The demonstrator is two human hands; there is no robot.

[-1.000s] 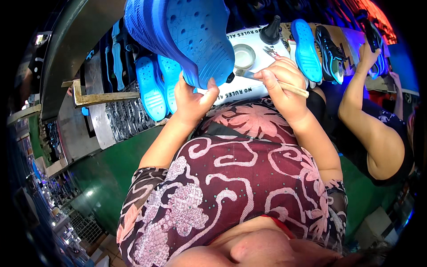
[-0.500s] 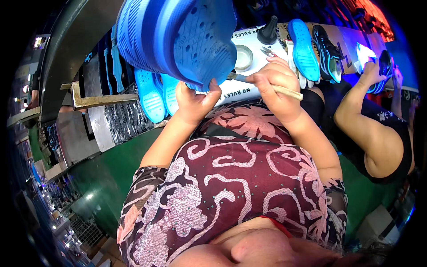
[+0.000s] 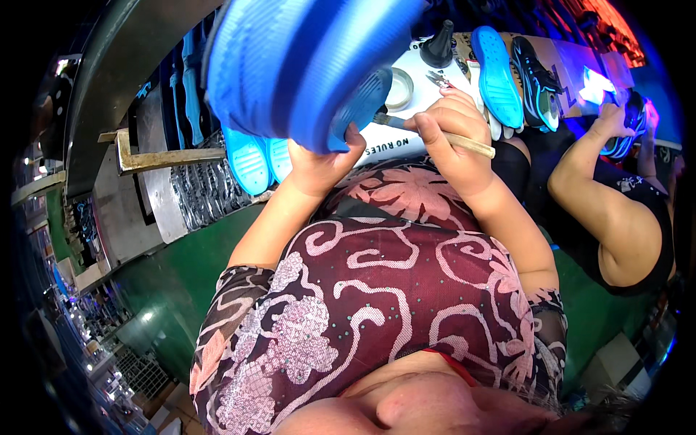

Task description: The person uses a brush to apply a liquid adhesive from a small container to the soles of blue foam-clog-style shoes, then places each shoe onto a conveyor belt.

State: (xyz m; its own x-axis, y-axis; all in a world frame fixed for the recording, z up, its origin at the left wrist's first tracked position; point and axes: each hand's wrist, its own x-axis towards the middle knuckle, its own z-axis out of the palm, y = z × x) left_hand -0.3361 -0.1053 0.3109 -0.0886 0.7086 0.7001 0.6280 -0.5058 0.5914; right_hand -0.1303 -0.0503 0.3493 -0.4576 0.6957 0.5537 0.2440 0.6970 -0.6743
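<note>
My left hand (image 3: 324,163) grips a blue shoe sole (image 3: 304,65) by its lower edge, thumb on the inner side. The sole is raised close to my view, its ridged outer wall facing me and slightly blurred. In my right hand (image 3: 458,141) is a brush with a pale wooden handle (image 3: 471,146). The brush's dark tip points left and lies beside the sole's edge; whether it touches cannot be made out. Just beyond the brush, a round shallow dish (image 3: 400,90) sits on a white printed sheet (image 3: 395,145).
A black cone-shaped bottle (image 3: 438,47) and small nippers (image 3: 437,78) lie beyond the dish. Rightward are a blue sole (image 3: 496,80), a black shoe (image 3: 535,83) and a co-worker's hands (image 3: 615,122) holding a shoe. More blue soles (image 3: 246,163) and a metal bar (image 3: 174,159) are at left.
The blue sole has turned and tilted, so more of its outer wall shows and less of its holed inside. My right hand and the brush have hardly moved.
</note>
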